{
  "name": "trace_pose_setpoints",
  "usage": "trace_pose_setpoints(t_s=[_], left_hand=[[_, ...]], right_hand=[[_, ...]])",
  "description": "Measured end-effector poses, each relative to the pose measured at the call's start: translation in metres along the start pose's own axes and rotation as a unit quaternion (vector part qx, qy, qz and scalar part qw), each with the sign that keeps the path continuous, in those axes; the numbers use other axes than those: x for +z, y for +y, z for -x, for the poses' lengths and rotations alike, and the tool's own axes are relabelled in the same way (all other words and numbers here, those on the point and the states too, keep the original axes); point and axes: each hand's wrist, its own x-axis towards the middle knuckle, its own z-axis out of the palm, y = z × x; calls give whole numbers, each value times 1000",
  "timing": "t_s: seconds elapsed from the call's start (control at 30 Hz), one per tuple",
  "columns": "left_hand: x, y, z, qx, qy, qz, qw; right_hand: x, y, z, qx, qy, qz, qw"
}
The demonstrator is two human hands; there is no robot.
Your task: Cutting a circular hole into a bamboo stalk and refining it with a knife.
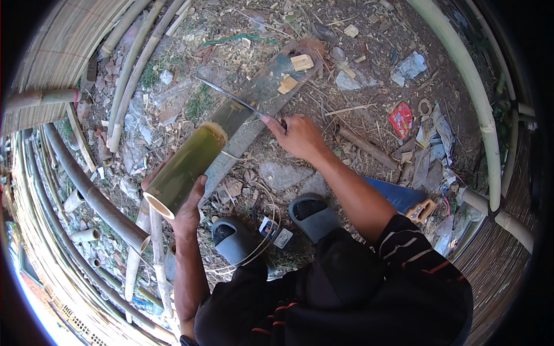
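Note:
My left hand (189, 209) is wrapped round the lower part of a thick green bamboo section (186, 167), thumb on its near side. The tube lies tilted, its pale cut end toward me and its far end over a worn wooden plank (266, 86). In my right hand (299, 137) is a knife with a long thin blade (226, 94), pointing up and left. The blade passes just beyond the tube's far rim; whether it touches the plank I cannot tell. The knife's handle is mostly hidden by my fingers.
Wood chips (301, 62) rest on the plank. A blue handsaw (392, 193) with a tan handle lies right of my feet. Bamboo poles (464, 75) line both sides, and more bamboo tubes (85, 235) lie at left. Litter (410, 66) and shavings cover the ground.

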Motion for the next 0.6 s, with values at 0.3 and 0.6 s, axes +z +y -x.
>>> trace_pose_setpoints(t_s=[0.3,0.6], left_hand=[[-4,-5,4,10,-7,-13,1000],[-2,-7,1,17,-12,0,1000]], right_hand=[[-42,-72,29,-223,219,-298,902],[-28,-55,9,-92,133,-56,985]])
